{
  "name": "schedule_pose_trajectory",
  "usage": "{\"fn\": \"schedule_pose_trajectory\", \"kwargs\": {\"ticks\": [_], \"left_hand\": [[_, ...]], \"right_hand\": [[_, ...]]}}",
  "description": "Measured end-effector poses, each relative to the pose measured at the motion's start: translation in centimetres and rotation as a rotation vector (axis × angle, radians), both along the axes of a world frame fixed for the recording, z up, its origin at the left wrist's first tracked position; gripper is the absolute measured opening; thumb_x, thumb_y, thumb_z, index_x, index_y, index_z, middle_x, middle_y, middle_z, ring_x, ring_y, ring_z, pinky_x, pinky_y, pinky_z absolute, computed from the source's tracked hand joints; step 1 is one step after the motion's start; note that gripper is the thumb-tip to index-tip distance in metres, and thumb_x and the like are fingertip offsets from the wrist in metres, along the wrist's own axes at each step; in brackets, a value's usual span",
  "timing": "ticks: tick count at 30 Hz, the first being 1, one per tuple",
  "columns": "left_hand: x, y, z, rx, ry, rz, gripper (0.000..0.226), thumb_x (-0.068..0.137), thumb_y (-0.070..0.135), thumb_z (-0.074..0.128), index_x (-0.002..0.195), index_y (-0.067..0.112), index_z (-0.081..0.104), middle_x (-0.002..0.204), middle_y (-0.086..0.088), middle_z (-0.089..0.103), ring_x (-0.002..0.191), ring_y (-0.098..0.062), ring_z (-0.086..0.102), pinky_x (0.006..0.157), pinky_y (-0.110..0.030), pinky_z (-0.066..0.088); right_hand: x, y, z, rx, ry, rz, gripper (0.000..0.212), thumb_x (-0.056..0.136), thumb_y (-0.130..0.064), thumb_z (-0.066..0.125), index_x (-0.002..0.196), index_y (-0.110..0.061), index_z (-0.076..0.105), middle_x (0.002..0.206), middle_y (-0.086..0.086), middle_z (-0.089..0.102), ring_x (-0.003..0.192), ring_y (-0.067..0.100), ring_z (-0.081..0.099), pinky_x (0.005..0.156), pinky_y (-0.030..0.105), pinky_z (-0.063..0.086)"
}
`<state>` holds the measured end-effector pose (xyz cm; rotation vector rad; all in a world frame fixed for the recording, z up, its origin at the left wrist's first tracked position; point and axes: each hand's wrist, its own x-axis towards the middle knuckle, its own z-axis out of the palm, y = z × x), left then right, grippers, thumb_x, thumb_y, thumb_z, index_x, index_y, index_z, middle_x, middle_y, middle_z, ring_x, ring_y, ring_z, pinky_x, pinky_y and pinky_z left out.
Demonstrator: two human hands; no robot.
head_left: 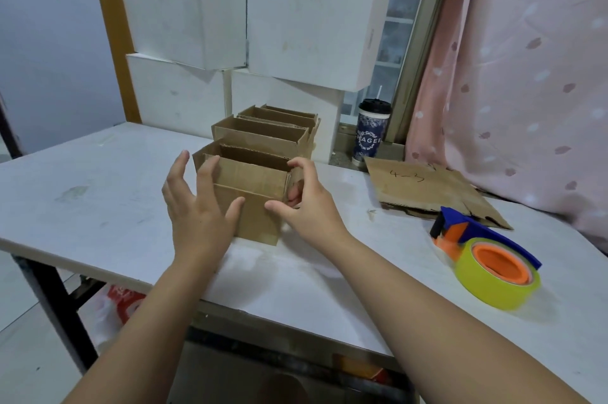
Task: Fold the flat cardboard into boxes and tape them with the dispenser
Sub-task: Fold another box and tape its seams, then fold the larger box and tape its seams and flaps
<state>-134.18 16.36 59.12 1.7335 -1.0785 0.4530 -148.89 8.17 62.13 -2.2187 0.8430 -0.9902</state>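
A: Where is the near box [253, 186] sitting?
B: It's standing upright, flaps up, mid-counter [82, 193], toward the near edge. More folded boxes [263, 137] are lining up right behind it, open tops up, running far toward the stacked white boxes [316, 28].
A: Grips?
B: Left hand [197, 216] is showing a wide grip. Fingers are spreading straight at the box's left top corner, thumb touching the front panel. Right hand [306, 206] is holding the box. Fingers are curling round its right top corner, thumb pressing the front panel low.
A: Room for moving?
B: Open counter surface is stretching left of the box out to the left edge, and a strip is running along the near edge under both forearms. The right side is tighter. Flat cardboard [424, 189] is lying far right. The tape dispenser [487, 258] is lying on its side just near of it, yellow roll facing near. A pink curtain [526, 74] is hanging along the right edge.
A: Any writing?
B: "4-3" is showing handwritten on the flat cardboard. A dark cup [371, 133] standing behind the far edge is reading "HAGEE".
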Motion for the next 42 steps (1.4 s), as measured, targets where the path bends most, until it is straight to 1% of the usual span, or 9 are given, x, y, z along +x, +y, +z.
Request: {"fn": "schedule_pose_trajectory", "kwargs": {"ticks": [4,9,15,21,24,28,33,37,42], "left_hand": [[-3.1,-0.3,0.9,-0.166,-0.2,-0.059,0.052,0.077,0.02,0.069,0.123,0.02,0.046,0.141,-0.013,0.029,0.127,-0.031,0.03,0.106,-0.047,0.028],[-9.4,-3.0,4.2,-0.312,-0.32,-0.325,0.03,0.081,0.012,0.057,0.111,0.009,0.056,0.127,-0.016,0.046,0.116,-0.029,0.046,0.096,-0.037,0.043],[-16.0,-11.0,6.3,-0.016,0.31,-0.651,0.037,0.088,0.011,0.057,0.125,0.016,0.051,0.121,0.003,0.048,0.11,-0.012,0.049,0.094,-0.023,0.039],[-18.4,-19.7,4.2,0.242,0.749,-0.545,0.039,0.092,0.023,0.058,0.128,0.016,0.046,0.125,-0.004,0.051,0.093,-0.016,0.048,0.072,-0.026,0.036],[-19.0,-22.1,2.9,0.289,1.012,-0.536,0.05,0.091,0.022,0.06,0.135,0.012,0.041,0.128,-0.011,0.052,0.108,-0.029,0.054,0.088,-0.037,0.047],[-19.0,-24.0,1.5,0.423,1.059,-0.444,0.058,0.089,0.026,0.064,0.137,0.005,0.038,0.126,-0.017,0.051,0.112,-0.036,0.052,0.085,-0.041,0.046],[-19.1,-25.3,0.8,0.446,1.193,-0.382,0.035,0.085,0.016,0.068,0.114,0.0,0.054,0.115,-0.02,0.059,0.097,-0.034,0.056,0.071,-0.036,0.045],[-18.8,-25.8,-0.3,0.404,1.258,-0.39,0.022,0.085,0.009,0.067,0.103,0.0,0.059,0.111,-0.017,0.063,0.092,-0.03,0.06,0.063,-0.03,0.042],[-17.6,-25.2,-0.3,0.197,1.383,-0.517,0.033,0.091,0.005,0.056,0.121,0.017,0.06,0.096,-0.004,0.065,0.081,-0.021,0.062,0.084,-0.037,0.051]], "right_hand": [[-1.5,0.1,0.1,0.01,-0.079,0.029,0.046,0.085,-0.043,0.066,0.114,-0.037,0.032,0.076,0.001,0.051,0.072,0.016,0.054,0.068,0.039,0.05],[-5.2,-1.8,1.5,0.044,-0.168,-0.08,0.035,0.087,-0.023,0.061,0.113,-0.035,0.039,0.061,-0.013,0.048,0.061,0.001,0.05,0.061,0.022,0.043],[-12.4,-6.9,4.2,0.095,-0.188,-0.336,0.019,0.086,-0.012,0.056,0.095,-0.028,0.053,0.069,-0.01,0.05,0.06,0.005,0.047,0.052,0.02,0.04],[-20.5,-13.3,3.6,0.117,0.094,-0.626,0.017,0.087,-0.016,0.05,0.087,-0.029,0.061,0.102,-0.006,0.063,0.086,0.014,0.055,0.06,0.025,0.038],[-24.3,-16.3,2.9,0.194,0.148,-0.751,0.027,0.087,-0.012,0.046,0.102,-0.021,0.068,0.11,0.003,0.064,0.095,0.024,0.055,0.073,0.027,0.04],[-28.0,-18.7,0.5,0.361,0.219,-0.733,0.019,0.089,-0.009,0.046,0.087,-0.016,0.063,0.09,0.006,0.057,0.088,0.025,0.047,0.074,0.027,0.037],[-29.6,-19.5,-2.2,0.514,0.071,-0.726,0.045,0.094,-0.017,0.046,0.139,-0.016,0.048,0.142,0.008,0.048,0.129,0.029,0.044,0.11,0.04,0.034],[-29.7,-19.3,-2.8,0.519,0.047,-0.707,0.043,0.091,-0.023,0.054,0.134,-0.018,0.053,0.137,0.01,0.053,0.123,0.028,0.048,0.108,0.039,0.036],[-30.4,-18.9,-1.3,0.544,-0.164,-0.639,0.051,0.088,-0.026,0.061,0.136,-0.023,0.044,0.121,-0.001,0.054,0.101,0.017,0.051,0.077,0.026,0.043]]}}
